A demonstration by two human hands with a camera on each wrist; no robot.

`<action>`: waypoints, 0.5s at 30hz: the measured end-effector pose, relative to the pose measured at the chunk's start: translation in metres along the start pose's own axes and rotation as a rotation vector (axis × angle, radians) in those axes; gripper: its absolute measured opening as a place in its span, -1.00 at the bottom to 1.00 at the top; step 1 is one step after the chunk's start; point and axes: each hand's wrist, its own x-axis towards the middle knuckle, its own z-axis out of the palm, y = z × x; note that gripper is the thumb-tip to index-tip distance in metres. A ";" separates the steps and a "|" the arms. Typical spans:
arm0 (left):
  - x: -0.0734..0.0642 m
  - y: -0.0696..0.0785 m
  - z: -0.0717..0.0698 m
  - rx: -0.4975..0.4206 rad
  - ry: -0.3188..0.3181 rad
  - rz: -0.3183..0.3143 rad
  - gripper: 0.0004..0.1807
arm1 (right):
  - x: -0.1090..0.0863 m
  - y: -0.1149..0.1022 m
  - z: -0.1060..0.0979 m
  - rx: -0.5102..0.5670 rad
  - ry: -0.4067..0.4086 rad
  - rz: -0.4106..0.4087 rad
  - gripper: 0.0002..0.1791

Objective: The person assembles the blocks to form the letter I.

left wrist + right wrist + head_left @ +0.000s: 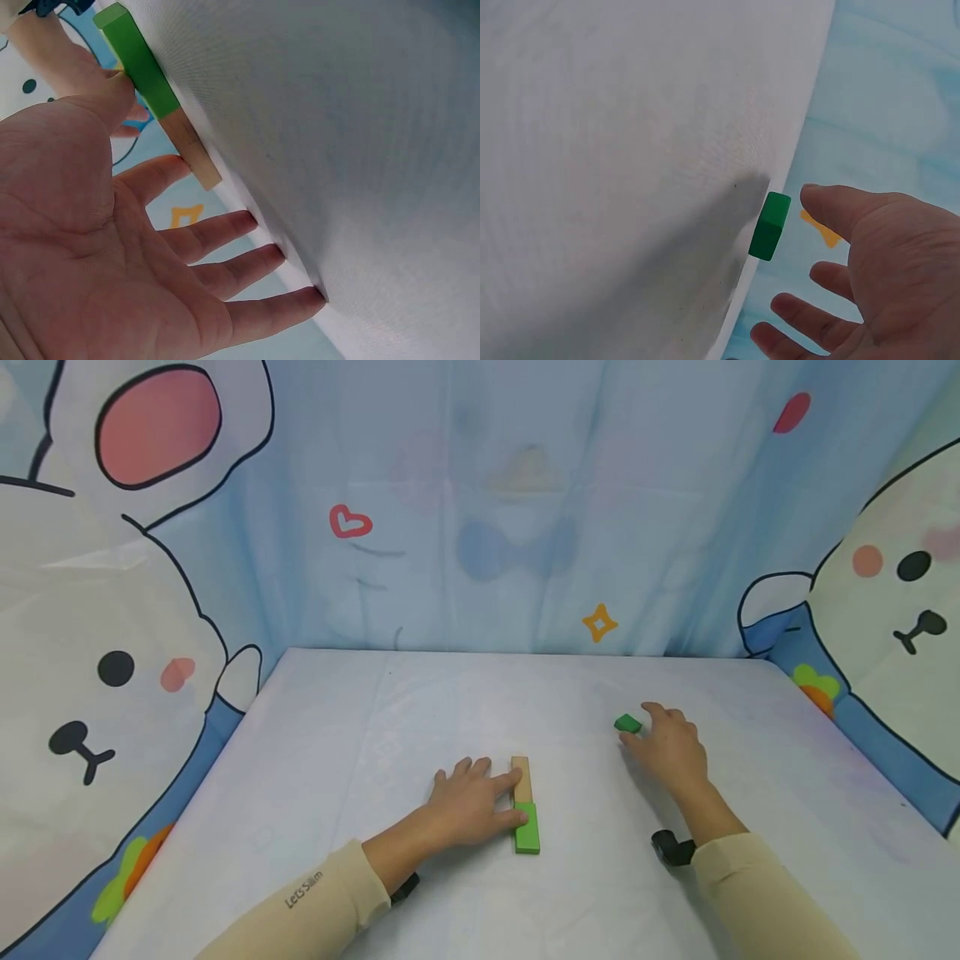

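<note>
On the white table, a light green block (528,837) and a plain wooden block (522,787) lie end to end in a line. My left hand (467,808) spreads beside them, thumb touching the green block and index fingertip at the wooden one. The left wrist view shows the same green block (139,64) and wooden block (191,150) along the thumb side, the other fingertips down on the cloth. Farther right, a small dark green block (627,723) lies between the thumb and fingers of my right hand (669,750), with a gap visible in the right wrist view.
A white cloth covers the table (375,727). Behind it hangs a blue curtain (420,593) with cartoon characters on both sides. A dark wrist camera mount (672,848) sits under the right wrist, close to the tabletop.
</note>
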 end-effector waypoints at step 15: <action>-0.001 0.002 -0.001 0.002 0.000 -0.009 -0.28 | 0.005 0.006 0.005 0.016 -0.002 0.098 -0.32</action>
